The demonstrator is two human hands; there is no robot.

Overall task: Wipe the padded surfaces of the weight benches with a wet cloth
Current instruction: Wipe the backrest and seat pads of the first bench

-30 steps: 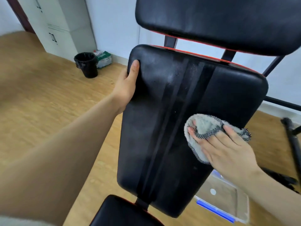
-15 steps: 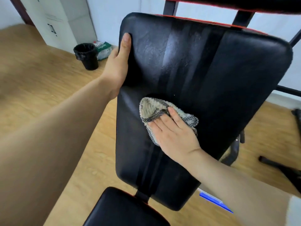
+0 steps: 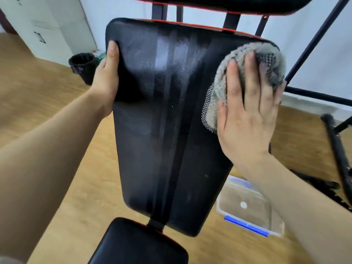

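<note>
The top of the frame is cutting off a second black pad (image 3: 219,4) above the back pad (image 3: 167,121), so only its lower edge with red trim is showing. The bottom of the frame is likewise cutting off the seat pad (image 3: 137,244), and the right forearm is hiding part of the clear plastic container (image 3: 245,206) with a blue clip sitting on the wooden floor (image 3: 38,88) just beside the bench. Behind the left hand (image 3: 106,79), a black waste bin (image 3: 83,65) is partly hidden, and something green and white is peeking out past it; it is perhaps a packet, but it is too blurred to tell. Dark marks on the white cabinet (image 3: 43,27) are showing, though nothing there is readable.

The left hand is gripping the left edge of the back pad near its top, thumb lying on the front face and fingers wrapping out of sight behind. The right hand (image 3: 247,115) is lying nearly flat, fingers spread slightly and stretched upward, pressing the grey cloth (image 3: 238,60) against the upper right corner of the back pad. The cloth is bunching out above and to the left of the fingertips, its checked border showing at two spots. Pale streaks are shining down the middle of the pad. Black frame tubes (image 3: 314,46) are crossing the wall at right.
</note>
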